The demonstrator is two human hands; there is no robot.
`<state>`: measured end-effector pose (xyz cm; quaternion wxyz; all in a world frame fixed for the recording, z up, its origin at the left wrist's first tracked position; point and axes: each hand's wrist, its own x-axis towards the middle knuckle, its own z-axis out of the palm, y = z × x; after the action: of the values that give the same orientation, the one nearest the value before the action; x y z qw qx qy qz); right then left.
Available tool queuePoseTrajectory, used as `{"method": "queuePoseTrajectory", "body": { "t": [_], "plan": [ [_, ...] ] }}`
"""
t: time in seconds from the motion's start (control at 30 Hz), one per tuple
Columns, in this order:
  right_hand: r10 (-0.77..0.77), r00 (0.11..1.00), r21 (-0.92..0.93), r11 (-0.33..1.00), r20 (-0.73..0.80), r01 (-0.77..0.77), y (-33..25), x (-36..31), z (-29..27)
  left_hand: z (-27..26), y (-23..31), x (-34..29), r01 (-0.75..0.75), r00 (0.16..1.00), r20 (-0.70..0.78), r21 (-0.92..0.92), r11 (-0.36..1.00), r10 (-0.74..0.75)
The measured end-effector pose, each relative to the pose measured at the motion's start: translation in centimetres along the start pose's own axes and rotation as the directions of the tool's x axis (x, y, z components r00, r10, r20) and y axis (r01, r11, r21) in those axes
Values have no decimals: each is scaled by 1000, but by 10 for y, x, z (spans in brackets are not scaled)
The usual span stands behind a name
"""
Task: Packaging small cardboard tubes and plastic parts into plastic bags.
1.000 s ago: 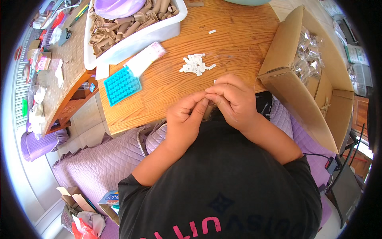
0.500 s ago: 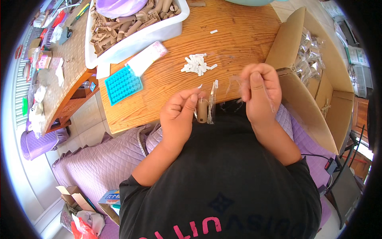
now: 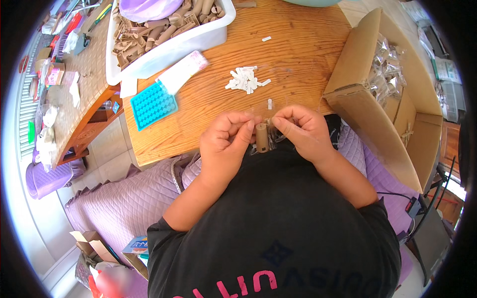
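A small brown cylinder point(image 3: 262, 139) stands upright between my hands at the table's near edge, in front of the dark shirt. Clear, shiny plastic point(image 3: 271, 139) shows around it and looks like a thin bag. My left hand point(image 3: 227, 136) is closed in a pinch on the plastic at the cylinder's upper left. On the other side, my right hand point(image 3: 305, 133) pinches the plastic between thumb and forefinger. A single white strip point(image 3: 270, 104) lies just beyond the cylinder, and past it is a pile of white strips point(image 3: 244, 79).
A white tub point(image 3: 169, 54) full of brown plastic pieces stands at the far left of the wooden table point(image 3: 293, 54). Nearer lies a turquoise tray point(image 3: 154, 106) beside a white packet point(image 3: 185, 72). At right, an open cardboard box point(image 3: 350, 102) holds clear-wrapped pieces point(image 3: 386, 67).
My right hand has come down and left, from out to the side to close by the cylinder. The cylinder has shifted slightly right and up, and both hands are now nearer each other.
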<state>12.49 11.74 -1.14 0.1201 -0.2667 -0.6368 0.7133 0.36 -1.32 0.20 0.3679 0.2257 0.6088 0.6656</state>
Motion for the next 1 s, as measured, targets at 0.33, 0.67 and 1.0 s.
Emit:
{"method": "queuePoseTrajectory", "body": {
  "t": [0.33, 0.67, 1.0],
  "plan": [
    [-11, 999, 235, 972, -52, 23, 4, -1, 1, 1, 3, 2, 12, 1000, 16, -78, 997, -11],
    [53, 996, 472, 878, 67, -78, 8, -3, -3, -2, 4, 2, -57, 993, 106, 63, 996, 50],
    [-359, 915, -406, 876, -183, 262, -88, -56, -65, 7, 14, 11, -57, 997, -53, -9, 998, 56]
  ]
}}
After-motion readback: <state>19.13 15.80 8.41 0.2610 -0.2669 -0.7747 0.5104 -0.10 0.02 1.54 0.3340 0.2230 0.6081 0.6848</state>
